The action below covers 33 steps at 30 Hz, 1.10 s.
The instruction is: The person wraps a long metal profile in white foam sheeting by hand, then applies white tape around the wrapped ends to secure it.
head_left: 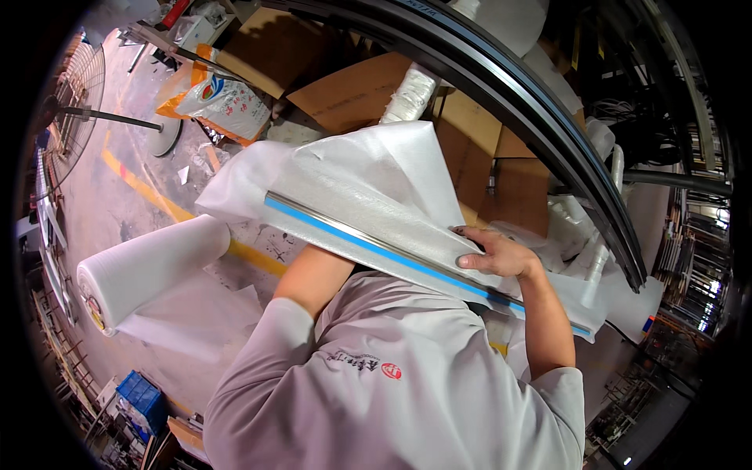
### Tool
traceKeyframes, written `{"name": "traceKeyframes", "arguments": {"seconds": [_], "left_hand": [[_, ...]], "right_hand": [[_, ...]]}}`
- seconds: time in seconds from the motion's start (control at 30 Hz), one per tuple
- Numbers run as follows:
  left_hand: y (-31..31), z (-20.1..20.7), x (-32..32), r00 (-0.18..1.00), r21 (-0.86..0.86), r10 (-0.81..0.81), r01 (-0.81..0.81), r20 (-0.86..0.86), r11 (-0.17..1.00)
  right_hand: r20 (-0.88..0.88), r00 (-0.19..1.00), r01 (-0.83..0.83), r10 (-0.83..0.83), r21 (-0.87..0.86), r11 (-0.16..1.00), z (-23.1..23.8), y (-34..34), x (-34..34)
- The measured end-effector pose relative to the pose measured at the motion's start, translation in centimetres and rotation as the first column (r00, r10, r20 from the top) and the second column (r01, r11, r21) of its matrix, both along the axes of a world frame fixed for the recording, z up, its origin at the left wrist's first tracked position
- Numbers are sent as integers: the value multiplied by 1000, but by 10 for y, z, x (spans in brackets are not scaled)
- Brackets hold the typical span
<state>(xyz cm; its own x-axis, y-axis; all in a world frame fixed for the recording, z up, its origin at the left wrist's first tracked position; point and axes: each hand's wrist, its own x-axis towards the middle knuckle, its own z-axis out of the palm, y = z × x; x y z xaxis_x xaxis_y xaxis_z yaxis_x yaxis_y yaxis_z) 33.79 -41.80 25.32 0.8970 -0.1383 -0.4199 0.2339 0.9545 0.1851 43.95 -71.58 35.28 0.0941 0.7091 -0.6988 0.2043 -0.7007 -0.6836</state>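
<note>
A long metal strip with a blue band along its near side lies slantwise in front of my body on a white foam sheet. It runs from upper left to lower right. My right hand rests over the strip's right half, thumb and forefinger spread apart, with the fingertips by the sheet's right edge. My left forearm reaches beneath the sheet, which hides the left hand and its fingers. The sheet's far part is raised in loose folds.
Dark curved-looking frame bars cross beyond the sheet, with wrapped supports below. A big foam roll lies on the floor at left. Cardboard, an orange-white sack, a stand fan and a blue crate surround me.
</note>
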Motion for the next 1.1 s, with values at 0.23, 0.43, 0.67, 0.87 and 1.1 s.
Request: {"name": "traceKeyframes", "arguments": {"seconds": [0.23, 0.43, 0.67, 0.87, 1.1], "left_hand": [[-28, -45, 52, 742, -332, 442, -306, 504, 892], [-9, -178, -27, 709, -611, 690, -484, 145, 626], [-16, -84, -153, 801, -116, 591, -599, -97, 792], [-23, -64, -159, 686, 10, 728, -728, -14, 686], [-26, -106, -153, 517, -195, 840, -851, -161, 487]], "right_hand": [[-10, 1000, -12, 13, 52, 999, -4, -7, 4], [-85, 996, -39, 34, -55, 998, 9, 12, 5], [-172, 978, 107, -120, -78, 991, -22, 0, 11], [-239, 955, 160, -174, -76, 984, -39, 4, 18], [-156, 973, 154, -168, -100, 983, -47, 9, 21]]}}
